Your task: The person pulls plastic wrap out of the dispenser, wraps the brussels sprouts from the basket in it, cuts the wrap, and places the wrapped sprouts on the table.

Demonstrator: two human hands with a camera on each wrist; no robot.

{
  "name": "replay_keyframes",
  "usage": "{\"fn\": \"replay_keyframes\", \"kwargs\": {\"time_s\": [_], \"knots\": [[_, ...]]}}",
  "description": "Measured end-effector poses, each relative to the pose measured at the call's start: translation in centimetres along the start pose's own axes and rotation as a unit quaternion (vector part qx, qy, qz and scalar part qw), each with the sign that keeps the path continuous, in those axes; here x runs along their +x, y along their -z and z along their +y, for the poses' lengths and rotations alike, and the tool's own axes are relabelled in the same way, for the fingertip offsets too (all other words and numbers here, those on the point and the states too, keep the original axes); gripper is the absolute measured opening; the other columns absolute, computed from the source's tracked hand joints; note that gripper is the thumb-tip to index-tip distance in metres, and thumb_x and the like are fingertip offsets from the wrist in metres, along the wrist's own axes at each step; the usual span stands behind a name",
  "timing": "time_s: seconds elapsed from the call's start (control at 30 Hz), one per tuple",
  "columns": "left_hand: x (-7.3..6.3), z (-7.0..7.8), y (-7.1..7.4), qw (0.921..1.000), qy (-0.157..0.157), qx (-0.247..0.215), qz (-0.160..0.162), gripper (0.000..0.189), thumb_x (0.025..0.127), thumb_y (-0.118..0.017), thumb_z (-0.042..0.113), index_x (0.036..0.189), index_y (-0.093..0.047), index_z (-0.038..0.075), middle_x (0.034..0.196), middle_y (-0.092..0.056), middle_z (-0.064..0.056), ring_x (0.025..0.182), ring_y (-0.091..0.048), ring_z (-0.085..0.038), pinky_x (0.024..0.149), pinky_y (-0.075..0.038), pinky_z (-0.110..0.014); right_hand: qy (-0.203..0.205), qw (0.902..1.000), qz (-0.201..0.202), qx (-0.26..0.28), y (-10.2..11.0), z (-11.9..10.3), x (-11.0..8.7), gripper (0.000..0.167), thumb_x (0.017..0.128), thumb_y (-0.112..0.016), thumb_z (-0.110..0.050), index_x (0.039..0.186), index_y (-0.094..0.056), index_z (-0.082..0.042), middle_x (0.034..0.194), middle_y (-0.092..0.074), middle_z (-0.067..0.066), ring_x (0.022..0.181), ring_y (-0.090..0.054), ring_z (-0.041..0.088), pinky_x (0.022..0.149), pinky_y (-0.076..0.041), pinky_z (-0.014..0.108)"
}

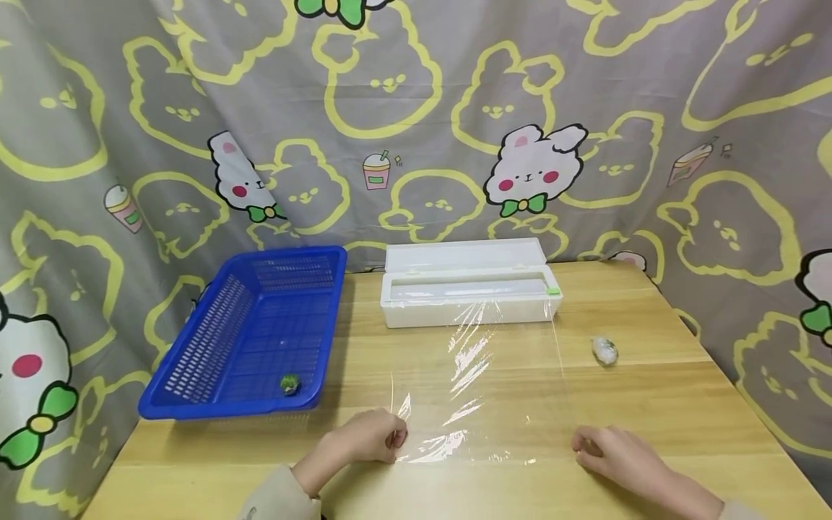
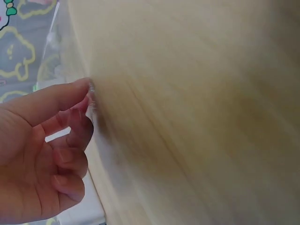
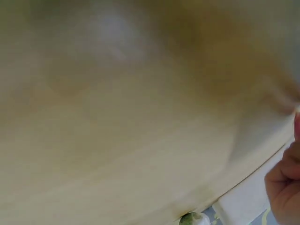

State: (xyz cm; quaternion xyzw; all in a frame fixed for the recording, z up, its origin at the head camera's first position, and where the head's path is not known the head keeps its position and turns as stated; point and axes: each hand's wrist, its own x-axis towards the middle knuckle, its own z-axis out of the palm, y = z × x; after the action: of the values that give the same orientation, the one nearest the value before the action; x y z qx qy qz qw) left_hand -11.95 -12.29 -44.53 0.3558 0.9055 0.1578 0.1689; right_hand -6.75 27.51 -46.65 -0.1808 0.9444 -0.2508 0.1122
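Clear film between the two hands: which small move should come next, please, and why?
Perhaps press the clear film onto the table along its near edge. The left hand and right hand pinch its near corners, and it runs uncut to the white box. This might free one hand for the green tab on the box, possibly a cutter.

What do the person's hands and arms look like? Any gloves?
No gloves: the left hand and right hand are both bare, with no rings that I can see. The left sleeve is beige and stops before the wrist. Only a pale corner of the right sleeve shows.
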Motion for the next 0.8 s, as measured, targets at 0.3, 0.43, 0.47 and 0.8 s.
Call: {"fn": "replay_keyframes", "kwargs": {"time_s": [0.3,0.43,0.47,0.8], "knots": [[0.7,-1.4,0.4,0.9962,0.044,-0.003,0.075,0.046,0.061,-0.081,0.027,0.101,-0.062,0.016,0.078,-0.047,0.006,0.074,-0.044,-0.01,0.063,-0.035,-0.024,0.028,0.9993,0.01,0.022,1.0,0.1,1.7,0.038,0.081,-0.066,-0.018,0.114,-0.055,-0.003,0.055,-0.038,-0.013,0.046,-0.029,-0.002,0.042,-0.029,0.019],[0.6,-1.7,0.2,0.9956,0.065,0.02,0.064,0.064,0.056,-0.084,0.032,0.111,-0.056,0.017,0.088,-0.047,0.002,0.084,-0.044,-0.017,0.068,-0.037,-0.029,0.038,0.999,-0.026,-0.001,1.4,0.5,1.9,0.052,0.077,-0.07,-0.02,0.119,-0.047,0.002,0.077,-0.059,0.001,0.059,-0.047,0.003,0.054,-0.044,0.027],[0.6,-1.7,0.1,0.9954,0.069,0.024,0.063,0.066,0.055,-0.084,0.031,0.112,-0.054,0.017,0.09,-0.047,0.001,0.086,-0.045,-0.018,0.069,-0.038,-0.03,0.042,0.9987,-0.031,-0.002,1.5,0.6,1.9,0.055,0.076,-0.07,-0.02,0.119,-0.046,0.003,0.085,-0.062,0.007,0.064,-0.049,0.005,0.059,-0.047,0.031],[-0.2,-2.0,0.1,0.9926,0.102,0.023,0.061,0.077,0.052,-0.086,0.031,0.118,-0.049,0.015,0.095,-0.048,-0.006,0.091,-0.045,-0.024,0.072,-0.042,-0.04,0.02,0.9971,-0.061,0.042,1.9,1.1,1.8,0.072,0.07,-0.075,-0.027,0.125,-0.039,0.004,0.112,-0.054,0.031,0.088,-0.058,0.036,0.073,-0.044,0.056]]}}
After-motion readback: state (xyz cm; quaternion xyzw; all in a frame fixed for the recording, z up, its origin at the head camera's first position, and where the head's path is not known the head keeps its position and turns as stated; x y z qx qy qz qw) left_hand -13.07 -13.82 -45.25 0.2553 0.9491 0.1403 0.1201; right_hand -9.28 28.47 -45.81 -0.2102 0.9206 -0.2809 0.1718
